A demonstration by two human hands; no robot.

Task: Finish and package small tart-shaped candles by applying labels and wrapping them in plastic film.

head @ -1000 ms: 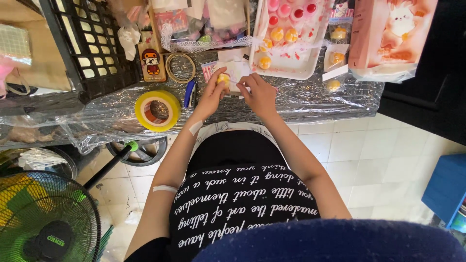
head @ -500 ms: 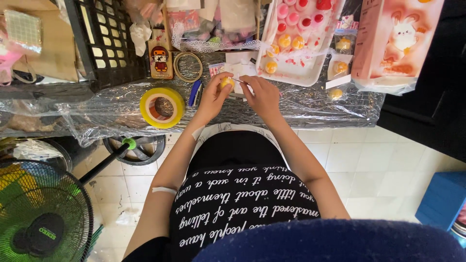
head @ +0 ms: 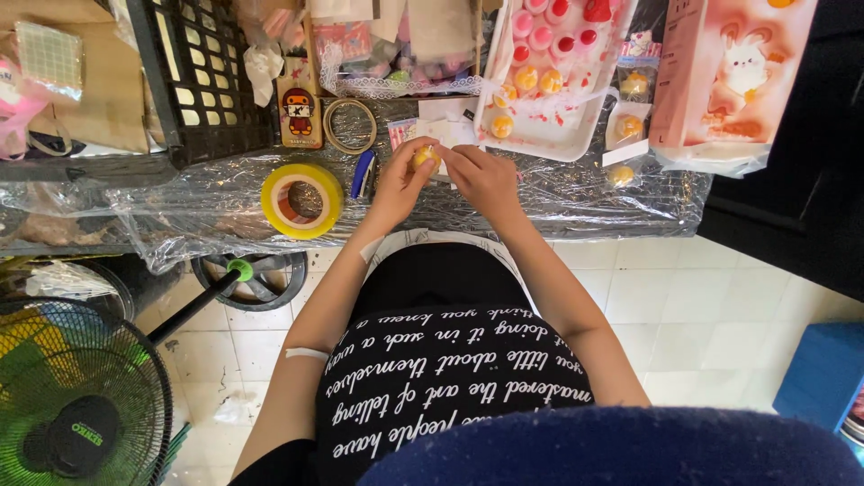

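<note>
white tiled floor (head: 684, 297) lower right; plastic-covered table (head: 576, 202) across top; green fan (head: 72, 396) lower left; blue box (head: 823, 369) far right.

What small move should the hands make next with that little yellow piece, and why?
Probably settle the small yellow piece onto the clear sheet on the table just beyond. The left hand pinches it while the right hand meets it at the fingertips, so both hands are occupied.

Tape roll (head: 301, 200) left of both hands; tray (head: 576, 139) behind them
</note>
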